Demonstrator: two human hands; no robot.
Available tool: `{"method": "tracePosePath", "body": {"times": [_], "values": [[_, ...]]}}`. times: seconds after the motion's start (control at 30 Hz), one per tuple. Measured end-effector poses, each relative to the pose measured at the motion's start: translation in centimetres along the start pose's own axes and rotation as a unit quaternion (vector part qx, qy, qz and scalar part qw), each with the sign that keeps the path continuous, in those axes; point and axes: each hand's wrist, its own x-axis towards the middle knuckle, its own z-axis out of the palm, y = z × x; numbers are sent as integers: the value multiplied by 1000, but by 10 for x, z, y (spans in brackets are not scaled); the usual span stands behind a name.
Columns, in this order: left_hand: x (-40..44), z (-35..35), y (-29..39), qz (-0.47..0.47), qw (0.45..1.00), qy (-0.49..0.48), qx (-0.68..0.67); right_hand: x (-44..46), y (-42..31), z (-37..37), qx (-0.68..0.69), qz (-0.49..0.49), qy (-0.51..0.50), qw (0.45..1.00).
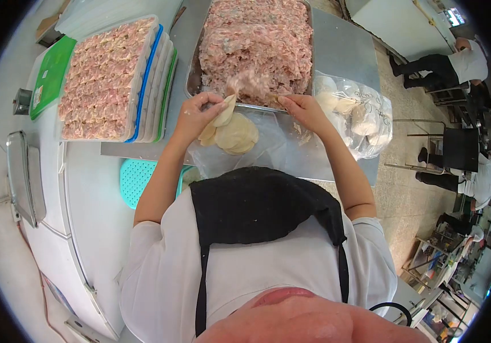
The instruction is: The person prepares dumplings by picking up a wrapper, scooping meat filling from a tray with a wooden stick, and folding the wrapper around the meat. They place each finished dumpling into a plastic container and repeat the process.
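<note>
My left hand (202, 116) pinches a thin round dough wrapper (225, 112), lifted and partly folded, at the near edge of the meat tray. Below it a small stack of pale dough wrappers (237, 135) lies on a clear plastic sheet (265, 139). My right hand (304, 111) is closed at the tray's near rim, its fingertips over the meat; what they grip is too small to make out. The deep metal tray (193, 74) holds a large mass of pinkish minced meat filling (257, 43), scooped lower and blurred close to my hands.
On the left, stacked plastic trays (158, 80) carry rows of filled dumplings (105, 80) beside a green lid (51, 80). Right of the meat, a plastic bag (360, 117) contains white dough balls. A turquoise basket (136, 182) sits below the metal table (348, 51). Other people stand far right.
</note>
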Motion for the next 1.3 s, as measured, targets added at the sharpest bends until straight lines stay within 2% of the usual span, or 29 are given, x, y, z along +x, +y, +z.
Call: {"method": "tracePosePath", "body": {"times": [0.03,0.07,0.13,0.23,0.27,0.33,0.37,0.4,0.43,0.47,0.53,0.6,0.67,0.7,0.77,0.8,0.83,0.87,0.9,0.97,1.0,1.07,1.1,1.13,1.2,1.23,1.27,1.3], "values": [[2,0,1,16,999,14,-25,2,-5,4,67,67,-8,995],[4,2,-1,18,999,12,-28,0,-13,11,64,69,-6,996],[8,9,-5,76,991,39,-102,-4,-55,27,228,53,21,972],[9,14,2,130,988,25,-82,7,-57,58,282,77,16,956],[10,11,-3,131,987,23,-84,7,-58,65,280,78,19,957],[15,2,-13,65,978,-13,-198,7,-60,76,337,86,38,937],[18,-6,-17,67,978,-15,-199,6,-58,79,335,86,41,937],[21,-15,-14,29,931,-17,-364,4,-54,79,309,67,57,947],[23,-24,-10,-11,856,-19,-517,1,-49,80,282,48,73,955],[24,-33,-4,-10,855,-21,-518,-1,-37,83,280,48,76,956],[27,-45,7,-28,804,10,-593,-2,-25,82,181,45,134,973],[34,-38,6,-43,823,37,-565,-9,-32,67,137,67,142,978],[39,-24,13,-5,890,67,-451,-12,-55,52,93,90,153,980],[42,-16,14,-5,890,64,-451,-11,-65,47,145,80,173,971],[50,2,15,-31,849,-12,-528,-7,-82,42,242,51,202,948],[52,10,23,-30,848,-14,-528,-2,-81,44,241,50,204,948],[54,17,33,-34,806,-23,-591,4,-78,46,117,-46,234,964],[55,21,43,-38,759,-30,-649,7,-75,45,-10,-140,257,956],[58,22,53,-76,719,35,-690,5,-74,41,-10,-140,259,956],[58,18,48,-79,705,32,-704,0,-75,23,-157,-89,187,966],[58,12,43,-80,691,31,-718,-1,-77,8,-156,-91,187,966],[67,7,21,-45,695,7,-717,-5,-74,-26,-271,-84,82,955],[68,5,21,-60,712,75,-696,-3,-66,-40,-331,-55,34,941],[69,2,19,-74,724,143,-670,-3,-60,-46,-329,-55,33,942],[72,-1,11,-52,736,155,-657,-4,-54,-55,-513,46,-69,854],[70,-2,10,-42,737,170,-653,-10,-47,-47,-475,8,-71,877],[70,-1,10,-32,738,186,-648,-14,-45,-45,-474,5,-72,878],[69,1,9,-30,738,191,-647,-17,-46,-42,-427,5,-72,902]]}}
